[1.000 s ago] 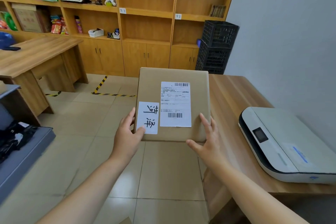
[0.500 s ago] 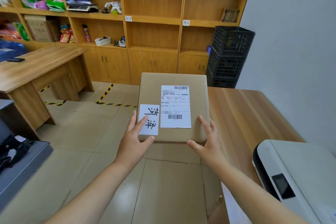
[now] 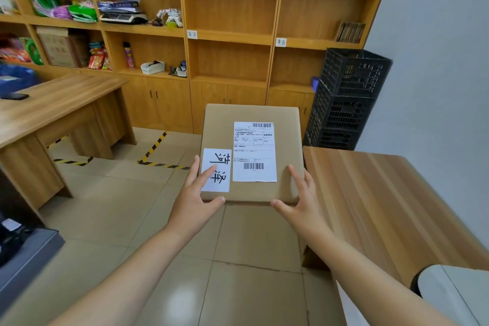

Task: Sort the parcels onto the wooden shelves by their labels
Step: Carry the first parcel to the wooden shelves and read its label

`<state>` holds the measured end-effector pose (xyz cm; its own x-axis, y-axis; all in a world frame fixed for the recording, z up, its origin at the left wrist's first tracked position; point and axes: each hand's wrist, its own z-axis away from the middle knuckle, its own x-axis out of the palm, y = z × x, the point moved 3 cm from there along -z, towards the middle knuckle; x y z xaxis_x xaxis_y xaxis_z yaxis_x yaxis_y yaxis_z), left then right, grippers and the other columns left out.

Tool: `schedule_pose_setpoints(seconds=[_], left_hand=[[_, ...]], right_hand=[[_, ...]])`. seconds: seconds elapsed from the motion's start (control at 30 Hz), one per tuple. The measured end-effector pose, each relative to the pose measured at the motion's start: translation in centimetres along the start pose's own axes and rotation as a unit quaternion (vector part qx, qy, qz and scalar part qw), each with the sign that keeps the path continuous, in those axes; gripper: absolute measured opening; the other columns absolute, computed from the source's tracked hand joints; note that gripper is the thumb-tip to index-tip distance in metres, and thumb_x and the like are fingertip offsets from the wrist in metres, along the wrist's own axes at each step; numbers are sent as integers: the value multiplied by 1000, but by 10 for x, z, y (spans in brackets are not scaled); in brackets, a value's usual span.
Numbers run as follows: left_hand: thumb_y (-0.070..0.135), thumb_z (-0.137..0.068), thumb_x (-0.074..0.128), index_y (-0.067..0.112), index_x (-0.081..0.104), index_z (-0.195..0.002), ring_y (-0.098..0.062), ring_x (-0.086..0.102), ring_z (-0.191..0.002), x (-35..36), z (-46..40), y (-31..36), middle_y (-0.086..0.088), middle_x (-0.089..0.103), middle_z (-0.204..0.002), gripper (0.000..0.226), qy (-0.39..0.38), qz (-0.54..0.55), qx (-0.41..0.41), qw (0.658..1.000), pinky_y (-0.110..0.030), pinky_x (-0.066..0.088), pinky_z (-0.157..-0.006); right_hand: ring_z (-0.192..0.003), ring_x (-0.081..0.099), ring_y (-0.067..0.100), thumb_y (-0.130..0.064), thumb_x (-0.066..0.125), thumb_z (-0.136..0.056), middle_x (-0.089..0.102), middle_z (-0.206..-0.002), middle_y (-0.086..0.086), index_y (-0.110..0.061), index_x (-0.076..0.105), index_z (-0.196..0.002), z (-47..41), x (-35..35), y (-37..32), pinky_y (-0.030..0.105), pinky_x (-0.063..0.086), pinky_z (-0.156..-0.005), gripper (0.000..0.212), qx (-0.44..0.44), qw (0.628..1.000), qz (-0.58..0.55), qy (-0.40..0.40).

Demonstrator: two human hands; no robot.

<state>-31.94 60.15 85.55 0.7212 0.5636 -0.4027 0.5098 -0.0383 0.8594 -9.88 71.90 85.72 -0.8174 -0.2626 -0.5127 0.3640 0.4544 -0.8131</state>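
I hold a flat brown cardboard parcel [image 3: 219,124] level in front of me, above the tiled floor. It bears a white shipping label with barcodes and a smaller white label with two handwritten characters. My left hand [image 3: 195,201] grips its near left corner, fingers lying on the small label. My right hand [image 3: 301,198] grips the near right corner. The wooden shelves [image 3: 232,34] stand ahead against the wall, with small paper tags [image 3: 192,34] on the shelf edges; the middle and right bays hold almost nothing.
A wooden table [image 3: 375,206] lies at my right with a white device [image 3: 455,296] on its near end. Stacked black crates [image 3: 346,98] stand by the grey wall. A wooden desk [image 3: 53,103] sits at the left. Yellow-black tape [image 3: 156,151] marks the floor.
The view has moved forward and lifted toward the shelves, which look nearer. The white device has slid down to the frame's lower right corner. Both hands keep the same grip on the parcel.
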Motion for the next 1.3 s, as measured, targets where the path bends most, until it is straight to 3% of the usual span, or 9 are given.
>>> schedule_pose_setpoints(seconds=[0.23, 0.47, 0.7, 0.8, 0.9, 0.97, 1.07, 1.2, 1.3], left_hand=[[20, -69, 74, 53, 41, -126, 11, 24, -122, -22, -129, -32, 55, -8, -132, 74, -24, -9, 18, 1000, -10, 34, -77], [18, -71, 75, 48, 40, -130, 6, 25, -124, -24, -239, -70, 41, -1, -143, 75, -44, -11, 29, 999, -22, 38, -86], [23, -73, 74, 49, 40, -130, 21, 15, -112, 9, -330, -90, 40, 0, -142, 72, -53, -26, 38, 998, -1, 30, -67], [19, -73, 75, 48, 40, -130, 12, 19, -119, 29, -374, -98, 38, 1, -143, 73, -51, -12, 35, 998, -4, 35, -72], [15, -74, 74, 49, 41, -128, 12, 18, -121, 51, -421, -104, 40, -2, -142, 72, -51, 9, 41, 998, -2, 37, -74], [17, -74, 74, 51, 39, -128, 11, 15, -124, 65, -456, -106, 40, -4, -141, 72, -44, 1, 48, 998, -13, 34, -89], [20, -74, 74, 54, 38, -126, 13, 11, -124, 85, -510, -104, 40, -5, -142, 72, -33, -3, 45, 998, -22, 30, -96], [21, -73, 74, 54, 38, -127, 17, 13, -121, 110, -571, -108, 40, -3, -140, 73, -11, -9, 41, 999, -18, 29, -89], [21, -72, 75, 51, 39, -128, 14, 16, -121, 121, -606, -122, 38, 1, -141, 73, 4, -19, 26, 999, -13, 30, -85]], right_hand=[[-136, 20, 7, -31, 75, -73, 13, -151, -7, -56, 21, -133, -118, 39, -11, 26, 26, -103, 84, 0, 1000, 0, 28], [-137, 19, 10, -28, 74, -74, 13, -153, -4, -46, 21, -139, -211, 71, -8, 35, 27, -111, 86, 19, 999, 11, 46], [-137, 17, 9, -31, 73, -75, 9, -153, -8, -44, 17, -141, -299, 73, 23, 32, 25, -110, 87, 25, 997, 35, 59], [-136, 17, 8, -29, 72, -76, 9, -153, -9, -42, 16, -142, -342, 71, 40, 33, 26, -110, 87, 20, 998, 29, 59], [-134, 18, 6, -30, 72, -77, 8, -153, -11, -42, 15, -143, -393, 65, 59, 30, 25, -108, 87, 13, 998, 20, 53], [-132, 18, 4, -32, 71, -78, 7, -153, -12, -43, 14, -142, -430, 58, 70, 29, 25, -107, 87, 5, 999, 18, 48], [-137, 16, 9, -32, 71, -78, 5, -154, -10, -43, 13, -143, -488, 46, 85, 35, 24, -111, 87, 5, 999, 25, 41], [-125, 20, -2, -32, 71, -77, 7, -151, -17, -43, 15, -142, -562, 35, 107, 23, 25, -101, 87, -14, 999, 21, 30], [-120, 19, -6, -34, 72, -76, 7, -150, -20, -46, 16, -141, -606, 40, 123, 23, 25, -99, 87, -10, 1000, 26, 8]])
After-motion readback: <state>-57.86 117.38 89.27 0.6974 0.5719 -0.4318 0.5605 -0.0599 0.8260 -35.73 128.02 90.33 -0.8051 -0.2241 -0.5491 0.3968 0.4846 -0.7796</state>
